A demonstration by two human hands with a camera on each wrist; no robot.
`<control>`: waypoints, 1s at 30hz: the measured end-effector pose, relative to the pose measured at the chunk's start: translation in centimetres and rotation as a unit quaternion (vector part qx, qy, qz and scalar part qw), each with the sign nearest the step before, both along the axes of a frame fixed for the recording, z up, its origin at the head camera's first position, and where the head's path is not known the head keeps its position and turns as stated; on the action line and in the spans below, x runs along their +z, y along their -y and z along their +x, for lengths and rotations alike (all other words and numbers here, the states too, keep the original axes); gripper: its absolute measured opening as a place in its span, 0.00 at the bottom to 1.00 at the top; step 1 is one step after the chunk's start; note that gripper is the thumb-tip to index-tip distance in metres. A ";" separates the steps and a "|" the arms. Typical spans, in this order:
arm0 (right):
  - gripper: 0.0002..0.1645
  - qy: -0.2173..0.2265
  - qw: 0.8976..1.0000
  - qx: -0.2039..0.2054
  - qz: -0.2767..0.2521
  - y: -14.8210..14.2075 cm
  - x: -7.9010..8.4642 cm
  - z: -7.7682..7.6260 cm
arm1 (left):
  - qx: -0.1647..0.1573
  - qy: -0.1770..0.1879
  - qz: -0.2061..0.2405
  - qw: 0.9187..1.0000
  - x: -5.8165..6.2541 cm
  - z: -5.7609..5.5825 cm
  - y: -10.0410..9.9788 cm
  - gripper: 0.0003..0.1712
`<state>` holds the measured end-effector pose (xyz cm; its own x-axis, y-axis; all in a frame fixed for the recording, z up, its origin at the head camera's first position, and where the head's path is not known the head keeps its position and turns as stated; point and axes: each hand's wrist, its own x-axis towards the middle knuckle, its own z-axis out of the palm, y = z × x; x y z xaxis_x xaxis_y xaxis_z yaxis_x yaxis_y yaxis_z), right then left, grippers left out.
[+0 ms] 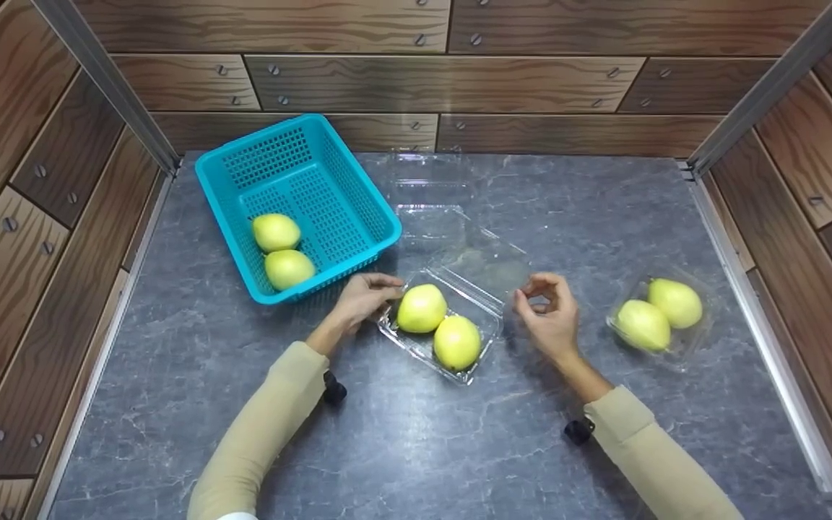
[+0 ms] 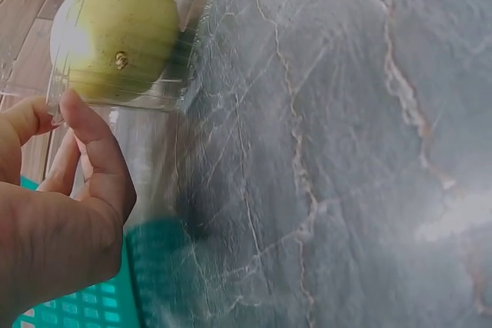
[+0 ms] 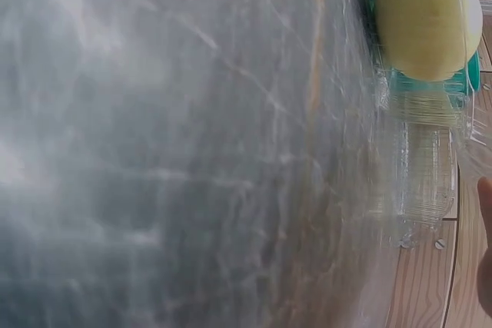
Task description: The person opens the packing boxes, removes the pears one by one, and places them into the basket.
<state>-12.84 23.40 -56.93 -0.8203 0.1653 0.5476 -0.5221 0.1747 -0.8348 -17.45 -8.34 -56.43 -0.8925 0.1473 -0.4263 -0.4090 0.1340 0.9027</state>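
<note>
A clear plastic clamshell box (image 1: 416, 352) stands mid-table with its lid (image 1: 492, 263) folded back. Two yellow-green pears, a farther one (image 1: 422, 308) and a nearer one (image 1: 457, 343), lie in its base. At the box's left edge, my left hand (image 1: 367, 297) pinches the rim between thumb and fingertip; the left wrist view shows this grip beside a pear (image 2: 127, 32). My right hand (image 1: 552, 314) pinches the lid's right edge with thumb and forefinger. Only a fingertip (image 3: 486, 197) of it appears in the right wrist view, close to the clear plastic.
Back left, a turquoise basket (image 1: 362, 180) holds two pears (image 1: 282, 249). More clear plastic packaging (image 1: 427, 191) stands behind the box. On the right sits another clear box (image 1: 690, 354) with two pears (image 1: 660, 314) inside. Wood-patterned walls (image 1: 445, 83) border the grey table (image 1: 416, 448).
</note>
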 end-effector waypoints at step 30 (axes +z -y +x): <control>0.23 0.099 0.993 0.047 -0.034 -1.2 0.9 -2.8 | -0.022 0.049 0.040 0.998 -0.3 3.3 0.0 0.15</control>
<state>-15.66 24.60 -56.02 -0.9242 0.1133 0.3647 -0.3585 0.0720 -0.9307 -14.17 -8.30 -56.70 -0.8390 0.2220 -0.4968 -0.4913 0.0834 0.8670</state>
